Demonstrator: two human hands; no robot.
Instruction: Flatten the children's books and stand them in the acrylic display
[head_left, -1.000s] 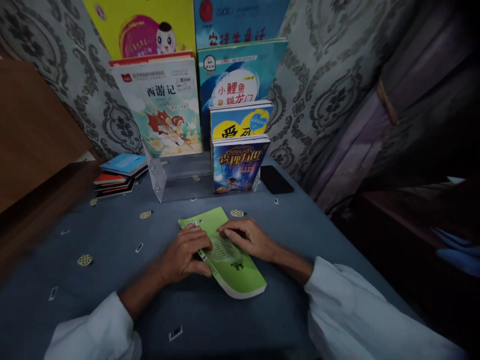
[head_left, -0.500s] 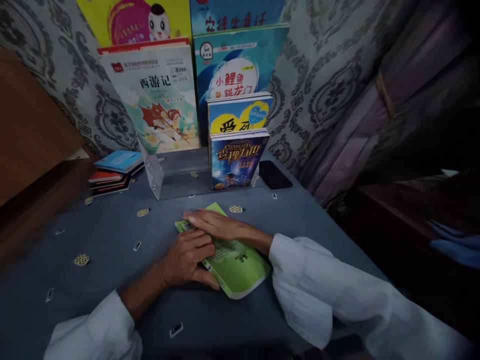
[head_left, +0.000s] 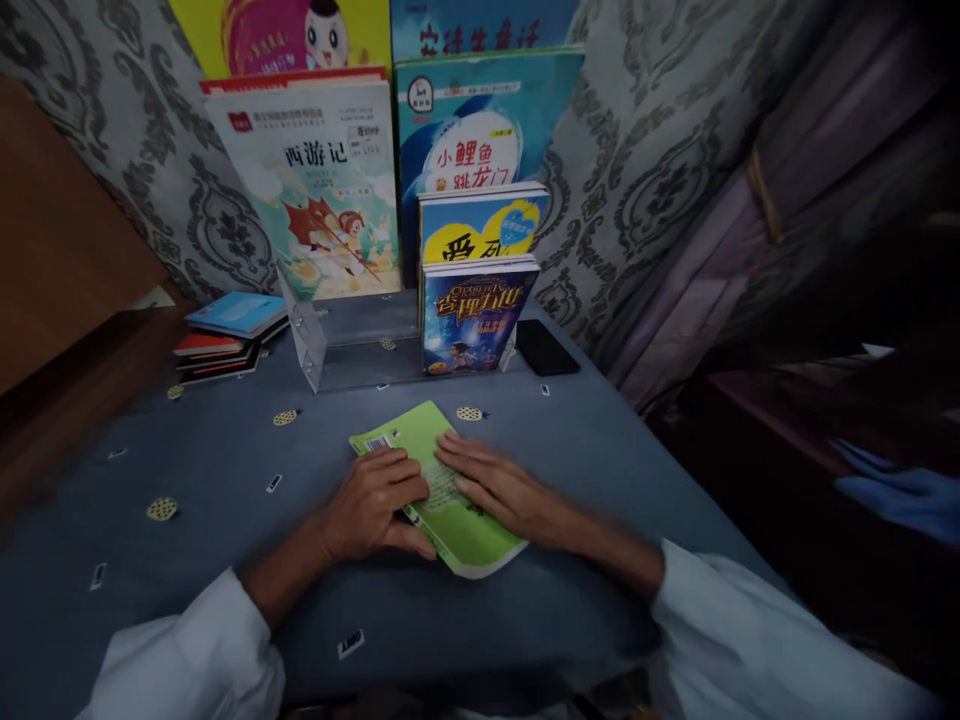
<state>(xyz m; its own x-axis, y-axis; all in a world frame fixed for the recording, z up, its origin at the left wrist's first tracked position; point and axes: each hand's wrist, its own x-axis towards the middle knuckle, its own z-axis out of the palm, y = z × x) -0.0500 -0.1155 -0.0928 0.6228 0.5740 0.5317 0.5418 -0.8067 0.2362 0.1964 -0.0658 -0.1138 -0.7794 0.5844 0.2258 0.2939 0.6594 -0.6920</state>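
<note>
A green paperback book (head_left: 442, 490) lies slanted on the table, its back cover with a barcode facing up and its lower right corner curling slightly. My left hand (head_left: 379, 505) holds it at the spine side, fingers bent over the cover and thumb stretched along the spine. Flat on the right half of the cover rests my right hand (head_left: 510, 490), its fingers extended and slightly apart. Part of the printed text is hidden under both hands.
Ahead, a clear acrylic stand (head_left: 360, 375) holds upright books, among them a white-and-green one (head_left: 330, 200) and a small dark blue one (head_left: 472, 320). A black phone (head_left: 547, 347) lies to its right. Thin books form a stack (head_left: 232, 335) at the left.
My right hand has slid from the book's far left top toward the right and nearer to me, baring the barcode. My left hand stays at the spine.
</note>
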